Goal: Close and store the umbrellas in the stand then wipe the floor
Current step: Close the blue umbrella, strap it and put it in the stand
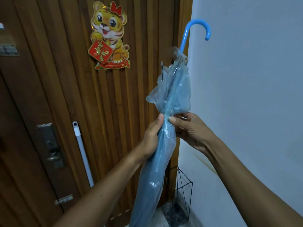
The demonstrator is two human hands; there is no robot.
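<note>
A translucent blue umbrella [165,153] is folded and held upright with its hooked blue handle [195,31] at the top. My left hand [153,136] is wrapped around the canopy at its middle. My right hand [186,126] pinches the loose folds just above, beside the left hand. The upper part of the canopy still bunches out loosely. A black wire umbrella stand [184,192] sits on the floor in the corner, below and right of the umbrella's lower end.
A ribbed wooden door [65,79] with a tiger decoration [109,36] fills the left. A white mop handle [82,153] leans against it beside the metal lock [50,145]. A pale wall [246,79] stands on the right.
</note>
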